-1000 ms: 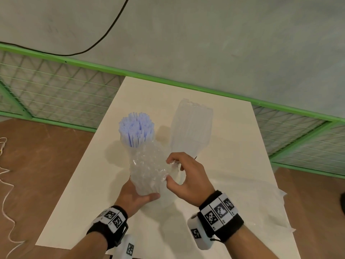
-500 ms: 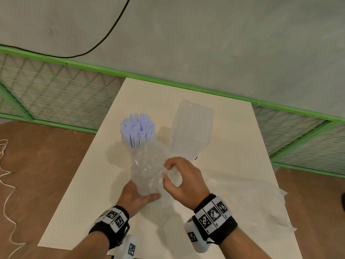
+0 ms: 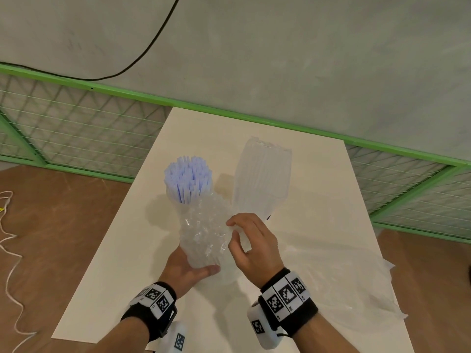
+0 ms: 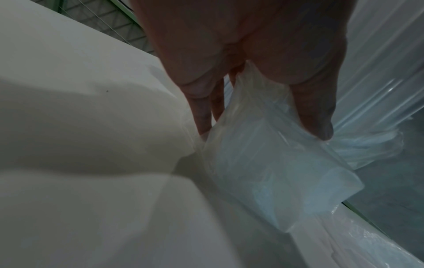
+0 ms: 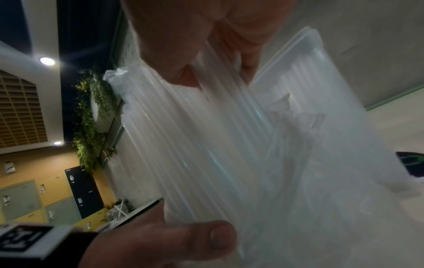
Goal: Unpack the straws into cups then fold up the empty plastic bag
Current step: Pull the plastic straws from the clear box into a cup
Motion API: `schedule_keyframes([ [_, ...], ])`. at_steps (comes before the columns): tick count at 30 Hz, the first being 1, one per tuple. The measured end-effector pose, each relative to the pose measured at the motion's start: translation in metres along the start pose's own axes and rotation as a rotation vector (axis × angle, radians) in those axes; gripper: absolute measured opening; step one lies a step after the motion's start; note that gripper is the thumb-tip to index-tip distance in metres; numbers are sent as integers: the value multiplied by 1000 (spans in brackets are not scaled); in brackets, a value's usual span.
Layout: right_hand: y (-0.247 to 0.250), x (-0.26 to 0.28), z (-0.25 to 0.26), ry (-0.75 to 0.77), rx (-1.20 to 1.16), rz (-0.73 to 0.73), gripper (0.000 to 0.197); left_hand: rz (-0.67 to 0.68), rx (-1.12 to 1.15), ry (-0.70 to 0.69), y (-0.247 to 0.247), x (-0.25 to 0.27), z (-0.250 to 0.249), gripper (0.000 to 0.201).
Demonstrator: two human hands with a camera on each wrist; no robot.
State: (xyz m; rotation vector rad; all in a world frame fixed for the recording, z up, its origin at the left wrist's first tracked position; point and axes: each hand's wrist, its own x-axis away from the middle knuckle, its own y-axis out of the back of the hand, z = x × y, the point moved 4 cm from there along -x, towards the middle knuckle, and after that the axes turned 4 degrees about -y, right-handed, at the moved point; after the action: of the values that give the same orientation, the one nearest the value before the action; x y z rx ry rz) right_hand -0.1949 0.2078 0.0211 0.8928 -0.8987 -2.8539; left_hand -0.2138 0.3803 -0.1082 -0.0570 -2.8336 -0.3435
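A bundle of clear straws in a crinkled clear bag (image 3: 204, 233) stands tilted above the white table (image 3: 127, 263). My left hand (image 3: 187, 268) grips its lower end, thumb in front and fingers behind; the left wrist view shows the bag (image 4: 263, 163) between thumb and fingers. My right hand (image 3: 233, 228) pinches the bundle's right side, and in the right wrist view its fingers close round the clear straws (image 5: 195, 136). Behind the bundle, bluish-white straws (image 3: 188, 178) stand upright; their cup is hidden. A tall clear plastic cup (image 3: 262, 179) stands to their right.
A flat, empty clear plastic bag (image 3: 344, 276) lies on the table's right side, reaching the right edge. A green-framed mesh fence (image 3: 76, 133) and a grey wall stand behind the table. White cord (image 3: 7, 240) lies on the brown floor at the left.
My right hand has shifted slightly left and its fingers have closed onto the bundle's side. The left hand and bundle have stayed almost still.
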Motion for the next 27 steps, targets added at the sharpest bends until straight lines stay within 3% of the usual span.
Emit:
schedule_keyframes([
  [7,-3,1,-6,-13,7,-10,30,-3,-6,5,0,-1,0,75],
  [17,-2,-3,-6,-201,2,18,22,-16,-45,25,0,-1,-3,69],
  [27,26,-25,7,-66,99,-129,18,-32,-31,61,1,-1,-4,68],
])
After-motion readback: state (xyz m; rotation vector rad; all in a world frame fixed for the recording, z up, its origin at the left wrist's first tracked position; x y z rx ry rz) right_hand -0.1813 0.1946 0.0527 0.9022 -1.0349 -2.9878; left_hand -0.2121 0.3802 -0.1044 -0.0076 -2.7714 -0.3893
